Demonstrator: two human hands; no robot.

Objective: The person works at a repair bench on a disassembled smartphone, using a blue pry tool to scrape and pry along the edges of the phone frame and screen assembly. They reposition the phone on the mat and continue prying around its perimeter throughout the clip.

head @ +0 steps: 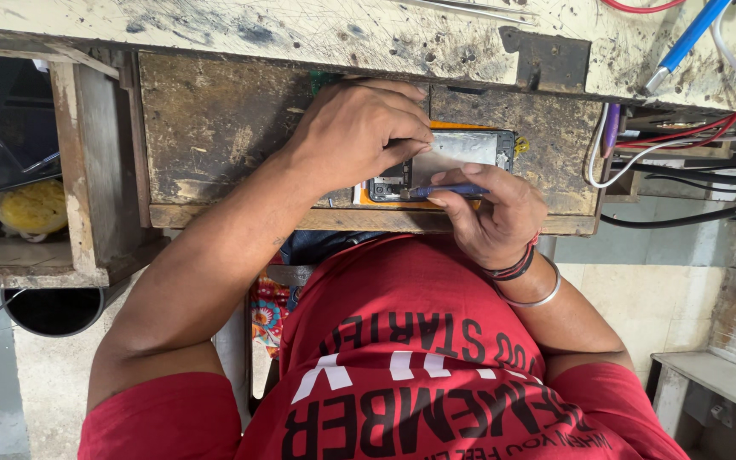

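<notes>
An opened phone (457,153) with its back off, showing a silver plate and dark circuit board, lies on a worn wooden pull-out board (215,128). An orange edge shows beneath it. My left hand (355,136) presses down on the phone's left part, fingers curled over it. My right hand (491,213) grips a thin blue-handled tool (445,192), whose tip points left at the board near the phone's lower edge. Red sleeves and a red shirt fill the bottom of the view.
A scratched pale workbench top (342,34) runs along the top edge, with a blue pen-like tool (687,38) and red and white wires (709,128) at right. A yellow object (31,209) sits in a shelf at left, above a black bucket (53,311).
</notes>
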